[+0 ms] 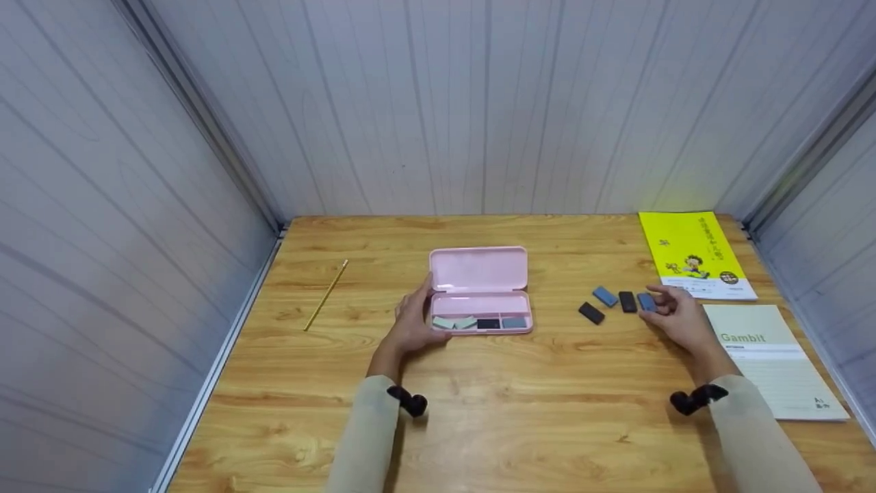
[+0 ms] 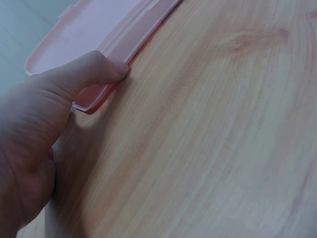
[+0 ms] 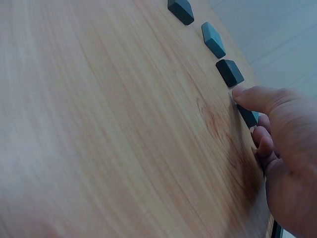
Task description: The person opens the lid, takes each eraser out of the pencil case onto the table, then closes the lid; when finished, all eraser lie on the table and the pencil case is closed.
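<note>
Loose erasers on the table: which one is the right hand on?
The blue eraser farthest right of the four; the right hand touches it. The other three lie apart, further left.

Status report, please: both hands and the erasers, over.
Left hand steadies pink case, thumb on its edge. Right hand pinches blue eraser. Three erasers loose beside it. Nothing in the way.

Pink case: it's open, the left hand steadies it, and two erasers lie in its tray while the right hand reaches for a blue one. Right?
Not quite. The head view shows four erasers in the pink case, not two. The left hand does steady it, and the right hand is at the blue eraser.
</note>
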A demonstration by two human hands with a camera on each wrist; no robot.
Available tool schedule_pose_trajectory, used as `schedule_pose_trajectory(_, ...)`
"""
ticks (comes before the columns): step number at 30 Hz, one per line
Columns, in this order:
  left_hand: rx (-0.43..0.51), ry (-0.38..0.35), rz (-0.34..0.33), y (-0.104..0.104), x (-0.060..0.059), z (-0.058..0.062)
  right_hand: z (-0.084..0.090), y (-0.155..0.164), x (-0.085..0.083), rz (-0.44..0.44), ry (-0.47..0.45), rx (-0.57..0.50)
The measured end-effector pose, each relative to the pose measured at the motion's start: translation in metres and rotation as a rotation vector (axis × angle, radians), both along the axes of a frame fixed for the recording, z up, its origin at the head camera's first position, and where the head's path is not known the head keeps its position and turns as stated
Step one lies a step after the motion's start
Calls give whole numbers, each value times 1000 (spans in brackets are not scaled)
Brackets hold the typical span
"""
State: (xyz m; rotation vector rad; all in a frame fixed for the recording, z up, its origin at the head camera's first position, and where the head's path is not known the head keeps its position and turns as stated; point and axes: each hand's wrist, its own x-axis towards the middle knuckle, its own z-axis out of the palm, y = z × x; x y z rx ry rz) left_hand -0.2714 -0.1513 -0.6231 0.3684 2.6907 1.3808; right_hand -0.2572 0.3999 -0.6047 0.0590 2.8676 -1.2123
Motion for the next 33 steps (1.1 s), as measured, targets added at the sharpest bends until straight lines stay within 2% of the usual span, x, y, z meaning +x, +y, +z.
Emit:
schedule_pose_trajectory(6,24,25,-6,1,1,0,3,-1,5,15,25,1)
schedule_pose_trajectory(15,26,-6,2,-2,-3,-8,14,-15,12,74,97,-9)
schedule_pose_trajectory(24,4,-48,2,0,0,2,16,-34,18,113,165,-41)
schedule_pose_trajectory(33,24,-1,0,-1,0,-3,16,-54,20,182,207,-55)
